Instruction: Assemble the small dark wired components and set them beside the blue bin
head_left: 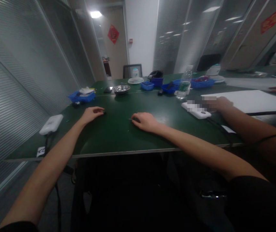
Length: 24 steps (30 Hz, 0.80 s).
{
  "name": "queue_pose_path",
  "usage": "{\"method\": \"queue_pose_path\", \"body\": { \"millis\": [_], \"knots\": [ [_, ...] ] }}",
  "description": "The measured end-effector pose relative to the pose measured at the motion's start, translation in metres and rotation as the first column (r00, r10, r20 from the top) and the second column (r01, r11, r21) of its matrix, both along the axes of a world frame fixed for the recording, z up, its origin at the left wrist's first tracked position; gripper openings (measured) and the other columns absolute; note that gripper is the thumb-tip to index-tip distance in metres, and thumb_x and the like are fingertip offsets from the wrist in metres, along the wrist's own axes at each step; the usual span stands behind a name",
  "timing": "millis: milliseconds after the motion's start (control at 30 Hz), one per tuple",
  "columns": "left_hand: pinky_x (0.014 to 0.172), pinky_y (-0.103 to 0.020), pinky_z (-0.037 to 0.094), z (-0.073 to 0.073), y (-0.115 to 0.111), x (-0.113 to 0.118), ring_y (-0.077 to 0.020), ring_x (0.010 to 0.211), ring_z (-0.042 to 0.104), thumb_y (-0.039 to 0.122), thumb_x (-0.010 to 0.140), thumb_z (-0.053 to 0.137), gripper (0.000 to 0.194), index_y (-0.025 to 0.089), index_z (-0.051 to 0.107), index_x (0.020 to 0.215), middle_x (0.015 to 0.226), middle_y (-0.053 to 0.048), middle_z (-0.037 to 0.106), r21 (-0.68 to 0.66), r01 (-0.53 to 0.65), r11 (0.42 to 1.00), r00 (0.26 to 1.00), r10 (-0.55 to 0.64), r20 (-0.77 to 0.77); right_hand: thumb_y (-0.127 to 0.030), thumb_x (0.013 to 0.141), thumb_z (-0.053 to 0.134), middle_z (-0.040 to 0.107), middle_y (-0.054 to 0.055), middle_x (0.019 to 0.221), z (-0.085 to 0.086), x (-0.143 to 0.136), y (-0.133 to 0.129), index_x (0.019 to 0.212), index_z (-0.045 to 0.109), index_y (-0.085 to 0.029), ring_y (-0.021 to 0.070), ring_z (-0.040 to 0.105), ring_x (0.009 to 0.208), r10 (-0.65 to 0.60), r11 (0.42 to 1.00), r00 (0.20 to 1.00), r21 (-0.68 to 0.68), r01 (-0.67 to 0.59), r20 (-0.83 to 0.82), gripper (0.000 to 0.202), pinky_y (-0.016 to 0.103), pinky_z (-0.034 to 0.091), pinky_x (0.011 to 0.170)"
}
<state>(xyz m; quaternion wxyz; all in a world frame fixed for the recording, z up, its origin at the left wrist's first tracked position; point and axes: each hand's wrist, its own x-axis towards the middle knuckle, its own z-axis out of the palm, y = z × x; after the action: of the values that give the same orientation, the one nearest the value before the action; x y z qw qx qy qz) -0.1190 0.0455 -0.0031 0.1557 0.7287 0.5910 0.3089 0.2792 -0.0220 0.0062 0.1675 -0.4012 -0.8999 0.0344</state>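
Observation:
My left hand (91, 116) rests over the green table, thumb and fingers brought together at a small dark object (104, 112). That object is too small to name. To its right, my right hand (145, 122) is closed low over the tabletop around a small dark tool with a thin metal tip (130, 119). The tip points left, toward my left hand, and a gap of bare green surface (116, 124) lies between the two hands. My fingers hide most of the tool, so its kind does not show.
Behind my hands stand a steel bowl (121, 90), blue trays (82, 96) and a water bottle (184, 84). White devices with cables lie left (51, 124) and right (196, 110). Another person's hand (222, 104) is by the right device. The table's front edge (128, 152) is near me.

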Motion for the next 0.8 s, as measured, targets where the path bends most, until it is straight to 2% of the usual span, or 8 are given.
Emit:
{"method": "queue_pose_path", "body": {
  "millis": [133,267,600,800],
  "knots": [
    [0.095,-0.039,0.055,0.000,-0.017,0.053,-0.0263,0.103,0.072,0.048,0.083,0.081,0.050,0.021,0.079,0.126,0.113,-0.010,0.079,-0.067,0.313,0.947,0.946,-0.305,0.111,-0.041,0.107,0.055,0.074,0.007,0.124,0.000,0.000,-0.001,0.131,0.066,-0.025,0.0246,0.070,0.108,0.051,0.999,0.999,0.010,-0.050,-0.015,0.031,0.032,0.048,0.086],
    [0.096,-0.042,0.056,-0.001,-0.030,0.085,-0.0258,0.102,0.072,0.046,0.085,0.080,0.050,0.021,0.077,0.129,0.115,-0.011,0.078,-0.059,0.473,0.879,0.872,-0.458,0.176,-0.040,0.106,0.057,0.073,0.007,0.123,0.003,-0.001,-0.006,0.133,0.065,-0.025,0.0228,0.069,0.104,0.102,0.995,0.994,0.025,-0.101,-0.043,0.032,0.031,0.047,0.085],
    [0.102,-0.044,0.053,0.002,-0.041,0.101,-0.0268,0.108,0.071,0.044,0.089,0.079,0.033,0.021,0.083,0.113,0.115,-0.011,0.078,-0.011,0.574,0.818,0.805,-0.562,0.190,-0.035,0.104,0.057,0.071,0.006,0.124,0.003,0.000,-0.008,0.134,0.066,-0.025,0.0216,0.068,0.103,0.163,0.987,0.985,0.003,-0.163,-0.049,0.033,0.030,0.046,0.085],
    [0.102,-0.044,0.053,0.001,-0.042,0.105,-0.0269,0.107,0.072,0.042,0.089,0.080,0.030,0.022,0.084,0.111,0.113,-0.011,0.078,-0.005,0.589,0.808,0.792,-0.577,0.199,-0.035,0.105,0.057,0.071,0.006,0.124,0.001,0.000,-0.008,0.134,0.065,-0.024,0.0209,0.068,0.100,0.205,0.979,0.976,0.036,-0.203,-0.071,0.032,0.030,0.046,0.082]
  ]
}}
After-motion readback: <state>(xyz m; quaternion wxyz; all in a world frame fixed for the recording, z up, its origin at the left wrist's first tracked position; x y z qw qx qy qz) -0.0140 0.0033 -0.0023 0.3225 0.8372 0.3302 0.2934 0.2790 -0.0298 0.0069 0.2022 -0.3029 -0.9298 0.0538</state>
